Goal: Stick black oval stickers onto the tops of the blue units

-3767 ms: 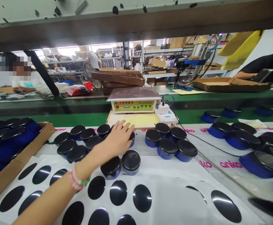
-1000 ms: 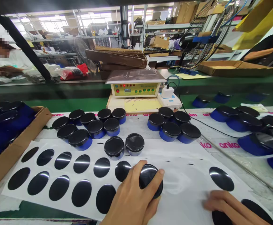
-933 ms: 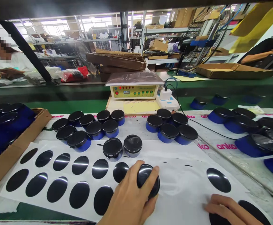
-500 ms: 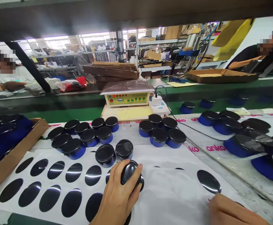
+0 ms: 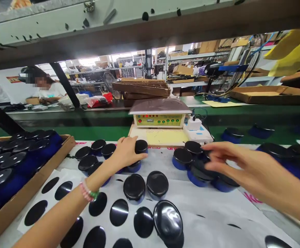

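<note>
My left hand [image 5: 124, 151] reaches into the left group of round blue pieces with glossy black tops. Its thumb and fingers are apart beside one black-topped piece [image 5: 141, 146]; whether they touch it I cannot tell. Over the right group hovers my right hand [image 5: 232, 162], thumb and forefinger spread, close to a black-topped piece [image 5: 199, 172]. Nearer to me, a glossy domed black piece [image 5: 168, 220] lies on a white sheet [image 5: 201, 203] bearing flat black discs [image 5: 119, 212]. Two more black-topped pieces [image 5: 157, 184] stand just behind it.
A cardboard box [image 5: 68, 142] at the left holds many black-topped pieces. At the back stand a device with lights and buttons [image 5: 159, 120] and a white power adapter [image 5: 194, 124]. A shelf beam [image 5: 150, 41] crosses overhead. Across the green belt [image 5: 108, 125] a person [image 5: 50, 89] sits.
My left hand has let go of the domed black piece, leaving it on the sheet, and moved back to the left group. My right hand has risen from the sheet to the right group.
</note>
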Demonstrator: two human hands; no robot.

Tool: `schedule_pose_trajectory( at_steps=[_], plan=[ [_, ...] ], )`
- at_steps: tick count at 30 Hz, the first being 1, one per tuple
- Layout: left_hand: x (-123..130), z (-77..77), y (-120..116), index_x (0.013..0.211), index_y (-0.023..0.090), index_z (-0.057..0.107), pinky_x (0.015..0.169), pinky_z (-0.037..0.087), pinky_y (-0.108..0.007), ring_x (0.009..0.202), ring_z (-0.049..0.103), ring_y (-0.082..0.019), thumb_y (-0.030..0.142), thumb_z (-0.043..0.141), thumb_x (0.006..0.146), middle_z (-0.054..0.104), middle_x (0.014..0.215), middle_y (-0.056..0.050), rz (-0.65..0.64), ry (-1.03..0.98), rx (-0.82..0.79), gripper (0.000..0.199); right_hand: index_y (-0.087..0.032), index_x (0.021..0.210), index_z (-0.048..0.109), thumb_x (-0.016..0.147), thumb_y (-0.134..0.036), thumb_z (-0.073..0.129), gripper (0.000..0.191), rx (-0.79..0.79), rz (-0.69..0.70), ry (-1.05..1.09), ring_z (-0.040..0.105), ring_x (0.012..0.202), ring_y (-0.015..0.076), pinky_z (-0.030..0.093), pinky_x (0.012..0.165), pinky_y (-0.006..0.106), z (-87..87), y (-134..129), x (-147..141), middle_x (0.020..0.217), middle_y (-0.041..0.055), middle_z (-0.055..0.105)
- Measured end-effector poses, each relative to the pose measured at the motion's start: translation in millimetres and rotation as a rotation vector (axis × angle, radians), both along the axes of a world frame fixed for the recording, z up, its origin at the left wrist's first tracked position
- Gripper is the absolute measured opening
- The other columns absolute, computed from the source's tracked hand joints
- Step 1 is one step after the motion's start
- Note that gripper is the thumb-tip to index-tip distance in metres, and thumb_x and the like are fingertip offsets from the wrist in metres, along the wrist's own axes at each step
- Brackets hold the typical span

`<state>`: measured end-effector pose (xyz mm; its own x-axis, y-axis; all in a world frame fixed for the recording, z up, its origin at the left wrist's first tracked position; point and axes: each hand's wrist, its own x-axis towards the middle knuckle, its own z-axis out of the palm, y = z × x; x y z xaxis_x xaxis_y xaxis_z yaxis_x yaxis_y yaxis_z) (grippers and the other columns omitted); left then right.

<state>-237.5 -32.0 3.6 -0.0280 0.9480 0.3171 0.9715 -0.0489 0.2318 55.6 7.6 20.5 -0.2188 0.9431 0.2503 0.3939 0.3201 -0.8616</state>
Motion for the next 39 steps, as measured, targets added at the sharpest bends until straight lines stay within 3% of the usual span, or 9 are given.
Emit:
schedule_pose_trajectory(
  at_steps=[1, 3, 7, 9, 14, 17, 24, 39],
  plan=[
    [-3.1, -3.1, 11.1, 0.102, 0.009, 0.062, 0.099, 0.035, -0.051, 0.101, 0.061, -0.031, 0.038, 0.058, 0.079, 0.068, 0.098, -0.01, -0.017, -0.004, -0.011, 0.038, -0.02, 0.072, 0.07, 0.065, -0.03, 0.075, 0.013, 0.029, 0.15, -0.101, 0.056, 0.057, 0.0118, 0.039, 0.055, 0.025, 6.9, 16.5, -21.2, 0.062, -0.0029, 0.065],
    [-3.8, -10.7, 25.3, 0.099, 0.011, 0.063, 0.102, 0.031, -0.054, 0.098, 0.063, -0.031, 0.038, 0.068, 0.07, 0.07, 0.095, -0.011, -0.068, -0.022, -0.032, 0.04, -0.02, 0.064, 0.065, 0.068, -0.037, 0.072, 0.019, -0.02, 0.318, -0.113, 0.053, 0.054, 0.0114, 0.037, 0.052, 0.024, 13.2, 45.5, -60.6, 0.057, -0.0033, 0.062],
    [5.6, -24.6, 27.6, 0.112, 0.02, 0.056, 0.108, 0.027, -0.048, 0.105, 0.061, -0.026, 0.04, 0.072, 0.066, 0.069, 0.107, -0.006, -0.204, -0.087, -0.089, 0.053, -0.017, 0.061, 0.062, 0.066, -0.042, 0.073, 0.027, -0.287, 0.436, 0.127, 0.05, 0.059, 0.0108, 0.038, 0.056, 0.023, 1.8, 79.1, -109.6, 0.06, -0.0029, 0.059],
    [9.9, -29.9, 23.9, 0.123, 0.016, 0.048, 0.108, 0.028, -0.045, 0.106, 0.061, -0.025, 0.042, 0.072, 0.067, 0.067, 0.112, -0.009, -0.214, -0.124, -0.111, 0.066, -0.016, 0.064, 0.063, 0.066, -0.045, 0.072, 0.03, -0.395, 0.472, 0.146, 0.051, 0.062, 0.0111, 0.039, 0.059, 0.024, -8.3, 84.3, -119.3, 0.064, -0.0012, 0.06],
    [12.4, -34.6, 21.4, 0.141, 0.005, 0.014, 0.112, 0.022, -0.041, 0.113, 0.057, -0.025, 0.043, 0.074, 0.063, 0.065, 0.114, -0.015, -0.125, -0.226, -0.19, 0.106, -0.013, 0.066, 0.063, 0.063, -0.047, 0.073, 0.036, -0.605, 0.53, 0.123, 0.056, 0.075, 0.0155, 0.042, 0.073, 0.029, -26.9, 82.7, -126.6, 0.075, 0.005, 0.064],
    [12.0, -32.6, 23.2, 0.143, 0.004, 0.005, 0.112, 0.022, -0.039, 0.114, 0.056, -0.024, 0.043, 0.077, 0.061, 0.067, 0.113, -0.014, -0.108, -0.248, -0.234, 0.116, -0.014, 0.067, 0.061, 0.063, -0.048, 0.073, 0.036, -0.631, 0.52, 0.111, 0.054, 0.078, 0.0156, 0.04, 0.077, 0.03, -33.3, 80.5, -127.0, 0.075, 0.0034, 0.061],
    [11.9, -32.3, 24.0, 0.144, 0.007, 0.004, 0.104, 0.035, -0.044, 0.129, 0.041, -0.031, 0.049, 0.077, 0.059, 0.067, 0.112, -0.014, -0.029, -0.22, -0.307, 0.12, -0.016, 0.067, 0.059, 0.063, -0.046, 0.071, 0.033, -0.597, 0.478, 0.019, 0.046, 0.07, 0.0141, 0.032, 0.067, 0.029, -41.4, 80.6, -125.6, 0.067, -0.0014, 0.053],
    [12.5, -31.9, 25.8, 0.144, 0.01, 0.012, 0.1, 0.038, -0.044, 0.126, 0.043, -0.032, 0.047, 0.074, 0.063, 0.069, 0.106, -0.01, -0.023, -0.171, -0.318, 0.108, -0.018, 0.069, 0.054, 0.069, -0.034, 0.061, 0.017, -0.397, 0.451, -0.161, 0.042, 0.063, 0.0133, 0.029, 0.057, 0.027, -46.6, 78.7, -130.6, 0.065, -0.0022, 0.051]
  ],
)
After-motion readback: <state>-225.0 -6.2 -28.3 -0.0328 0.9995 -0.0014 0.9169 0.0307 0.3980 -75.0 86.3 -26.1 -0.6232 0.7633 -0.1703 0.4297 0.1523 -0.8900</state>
